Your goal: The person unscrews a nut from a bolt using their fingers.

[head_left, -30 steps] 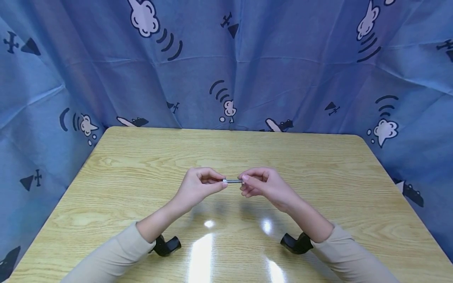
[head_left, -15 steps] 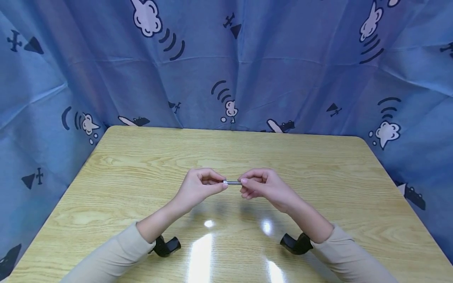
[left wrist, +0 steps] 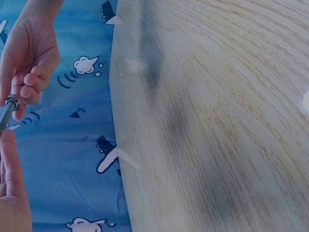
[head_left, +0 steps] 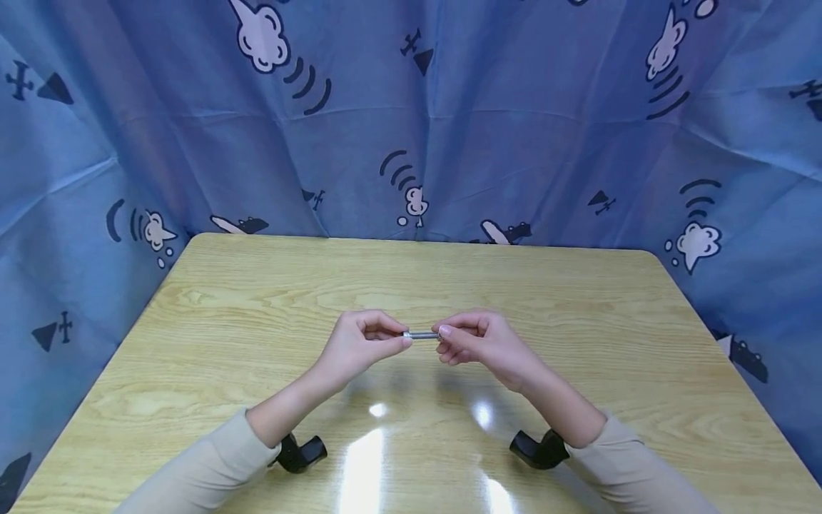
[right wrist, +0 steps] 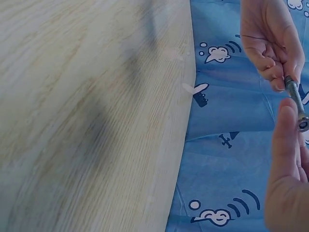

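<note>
A silver metal bolt (head_left: 424,335) lies level between the two hands, raised above the table. My left hand (head_left: 357,348) pinches its left end between thumb and fingertips. At the other end, my right hand (head_left: 483,347) pinches a nut with thumb and index finger, its other fingers curled beneath. The left wrist view shows the nut (left wrist: 13,100) at the right fingertips, close to that end of the threaded shaft. In the right wrist view the nut (right wrist: 303,123) faces the camera, while the left fingers cover the bolt's far end.
Below the hands is a light wood-grain table (head_left: 270,285), with bright reflections near its front. A blue patterned curtain (head_left: 359,128) hangs behind it and along both sides. A black wrist camera (head_left: 302,452) is strapped to the left forearm, another (head_left: 539,450) to the right.
My right thumb and index finger have shifted slightly at the nut's end of the bolt. The left hand keeps its pinch, and the head view has tilted a little.
</note>
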`<state>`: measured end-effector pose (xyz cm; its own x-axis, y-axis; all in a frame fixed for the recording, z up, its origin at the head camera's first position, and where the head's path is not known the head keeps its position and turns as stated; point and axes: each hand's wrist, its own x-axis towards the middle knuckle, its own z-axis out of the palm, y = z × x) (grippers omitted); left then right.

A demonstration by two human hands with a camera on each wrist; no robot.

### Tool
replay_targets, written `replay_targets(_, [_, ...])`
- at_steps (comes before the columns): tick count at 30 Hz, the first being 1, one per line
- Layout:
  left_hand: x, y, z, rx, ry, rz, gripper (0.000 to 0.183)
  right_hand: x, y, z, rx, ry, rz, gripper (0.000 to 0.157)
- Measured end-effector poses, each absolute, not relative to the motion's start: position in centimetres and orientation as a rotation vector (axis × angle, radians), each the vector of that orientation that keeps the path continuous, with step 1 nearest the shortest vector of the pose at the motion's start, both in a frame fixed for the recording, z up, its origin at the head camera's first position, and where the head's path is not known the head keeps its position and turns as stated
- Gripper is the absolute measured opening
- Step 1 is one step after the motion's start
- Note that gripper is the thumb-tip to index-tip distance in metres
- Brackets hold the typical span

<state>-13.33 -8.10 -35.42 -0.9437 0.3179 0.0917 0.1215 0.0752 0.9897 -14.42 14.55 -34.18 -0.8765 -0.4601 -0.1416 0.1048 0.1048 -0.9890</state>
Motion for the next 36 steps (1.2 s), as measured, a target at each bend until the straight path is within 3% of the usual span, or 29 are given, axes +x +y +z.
replay_targets(14, [-13.33,-8.09,-35.38,0.434,2.202,1.977,0.018,-14.46,14.59,-34.1,-0.373,2.025,-1.803,0.036])
replay_targets(23, [-13.22,-7.83,-35.54,0.461,2.171,1.98,0.02,-14.38,14.76,-34.25,-0.39,2.021,-1.809,0.028])
replay_targets(36, [-13.24,-7.71,-35.81,0.442,2.197,1.96,0.019,-14.38,15.03,-34.42,-0.405,2.031,-1.774,0.037])
